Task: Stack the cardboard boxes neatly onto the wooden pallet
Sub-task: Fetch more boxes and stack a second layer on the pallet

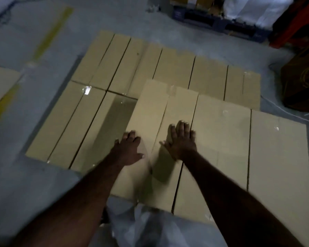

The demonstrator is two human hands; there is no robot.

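Both my hands lie flat, fingers spread and gripping nothing: my left hand [128, 148] over the left long edge of the upper-layer long cardboard box [146, 125], my right hand [181, 141] palm-down on the next box [178, 113] to its right. These boxes sit on a lower layer of like boxes [89, 122], near the stack's front edge; the wooden pallet itself is hidden beneath. I judge the box stiff, smooth-faced, slick on its glossy tape strips and awkward in length, so hold is best taken under both long edges near mid-length.
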